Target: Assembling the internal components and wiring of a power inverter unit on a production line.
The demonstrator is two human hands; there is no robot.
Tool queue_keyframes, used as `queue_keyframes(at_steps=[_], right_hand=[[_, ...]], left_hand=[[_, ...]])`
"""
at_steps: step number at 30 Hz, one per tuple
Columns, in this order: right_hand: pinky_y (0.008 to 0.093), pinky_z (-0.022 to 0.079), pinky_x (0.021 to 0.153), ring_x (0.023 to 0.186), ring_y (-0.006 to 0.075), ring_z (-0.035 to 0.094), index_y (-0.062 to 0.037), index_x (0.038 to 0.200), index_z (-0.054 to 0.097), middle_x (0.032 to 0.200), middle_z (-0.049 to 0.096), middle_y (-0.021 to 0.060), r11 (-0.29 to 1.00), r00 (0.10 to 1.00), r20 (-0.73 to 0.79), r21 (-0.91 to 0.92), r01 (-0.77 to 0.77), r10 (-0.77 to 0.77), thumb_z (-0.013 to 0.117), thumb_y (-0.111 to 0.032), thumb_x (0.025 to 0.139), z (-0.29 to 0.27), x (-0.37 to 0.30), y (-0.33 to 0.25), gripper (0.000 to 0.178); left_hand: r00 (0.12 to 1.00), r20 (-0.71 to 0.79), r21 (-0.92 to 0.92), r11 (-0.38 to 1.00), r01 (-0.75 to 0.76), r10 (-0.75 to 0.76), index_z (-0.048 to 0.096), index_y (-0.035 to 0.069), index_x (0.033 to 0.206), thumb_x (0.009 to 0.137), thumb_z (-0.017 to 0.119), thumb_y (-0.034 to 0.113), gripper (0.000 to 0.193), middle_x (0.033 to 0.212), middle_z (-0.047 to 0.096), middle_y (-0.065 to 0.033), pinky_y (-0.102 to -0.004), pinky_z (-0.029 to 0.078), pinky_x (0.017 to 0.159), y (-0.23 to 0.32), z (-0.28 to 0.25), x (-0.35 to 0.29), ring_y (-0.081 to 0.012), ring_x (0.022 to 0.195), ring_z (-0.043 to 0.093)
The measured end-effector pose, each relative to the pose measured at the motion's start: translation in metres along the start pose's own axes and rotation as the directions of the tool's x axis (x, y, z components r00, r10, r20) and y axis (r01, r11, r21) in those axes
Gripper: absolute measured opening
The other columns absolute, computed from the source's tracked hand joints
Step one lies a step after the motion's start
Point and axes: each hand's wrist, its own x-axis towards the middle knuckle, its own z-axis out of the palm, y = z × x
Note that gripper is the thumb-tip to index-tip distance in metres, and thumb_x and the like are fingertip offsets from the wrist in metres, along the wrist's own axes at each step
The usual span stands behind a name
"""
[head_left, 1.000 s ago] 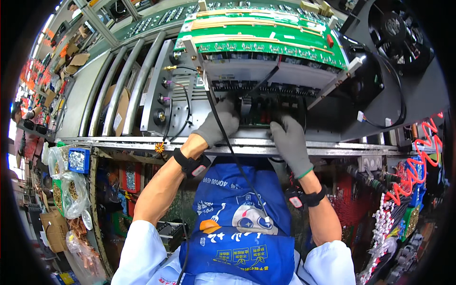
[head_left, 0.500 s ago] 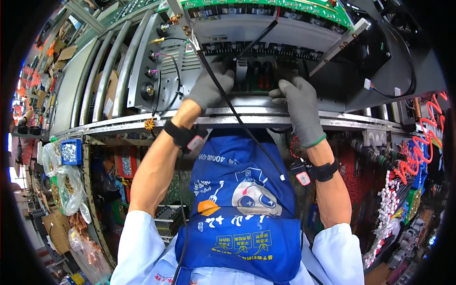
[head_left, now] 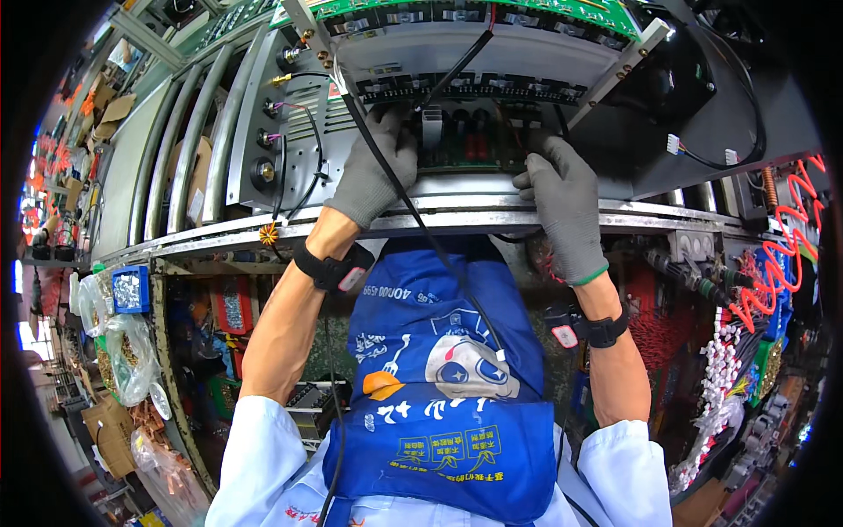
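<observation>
A small circuit board (head_left: 467, 156) with red and black parts and a pale heat sink (head_left: 432, 126) lies inside the open metal chassis (head_left: 303, 149). At the board's left end is my left hand (head_left: 378, 171) in a grey glove, its fingers stretched up into the chassis and apart. My right hand (head_left: 565, 206), also gloved, is by the board's right end with bent fingers and the thumb close to them. Its fingertips are partly in shadow, and what they hold, if anything, is hidden. A black cable (head_left: 399, 189) hangs across the chassis front, past my left hand.
A large green circuit board (head_left: 492, 9) stands above on metal brackets (head_left: 619, 75). Loose white connectors (head_left: 674, 145) lie on the right panel. Metal rollers (head_left: 198, 140) run at the left. Parts bins (head_left: 131, 290) and a red coiled hose (head_left: 781, 272) flank the bench.
My hands have moved slightly apart, and the left fingers have come away from the heat sink side. The view has shifted a little, while the small board stays in the chassis.
</observation>
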Motion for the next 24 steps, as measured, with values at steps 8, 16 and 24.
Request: queue_keyframes(at_steps=[8, 16, 24], right_hand=[[0.0258, 0.054, 0.062, 0.070, 0.0140, 0.066, 0.0065, 0.104, 0.060, 0.081, 0.064, 0.0106, 0.965, 0.968, 0.158, 0.145, -0.218, 0.195, 0.053, -0.015, 0.096, 0.018, 0.009, -0.022, 0.025], [0.0308, 0.057, 0.069, 0.082, 0.0240, 0.068, 0.0070, 0.099, 0.060, 0.094, 0.063, 0.0147, 0.843, 0.947, 0.303, 0.477, -0.249, 0.109, 0.057, -0.012, 0.092, 0.040, 0.025, -0.010, 0.021], [0.0297, 0.054, 0.066, 0.083, 0.0216, 0.064, 0.0015, 0.098, 0.062, 0.094, 0.064, 0.0116, 0.528, 0.828, 0.536, 0.661, -0.533, 0.165, 0.054, -0.004, 0.091, 0.050, 0.058, 0.006, 0.012]], left_hand=[[0.992, -0.052, 0.007, 0.993, -0.118, 0.118, 0.057, -0.006, 0.120, 0.084, 0.052, 0.007, 0.039, 0.110, 0.060, -0.0279, -0.0398, 0.049, 0.088, 0.005, -0.010, -0.008, -0.0372, 0.101, 0.063], [0.979, 0.205, -0.305, 0.949, 0.083, -0.020, 0.055, -0.003, 0.126, 0.085, 0.051, 0.011, 0.044, 0.098, 0.068, -0.0181, -0.0338, 0.050, 0.082, -0.013, -0.014, 0.004, -0.0232, 0.089, 0.064], [0.996, -0.017, -0.217, 0.973, 0.083, -0.089, 0.060, 0.001, 0.118, 0.081, 0.057, 0.013, 0.039, 0.115, 0.060, -0.0281, -0.0432, 0.049, 0.090, -0.002, 0.009, 0.001, -0.0405, 0.104, 0.060]])
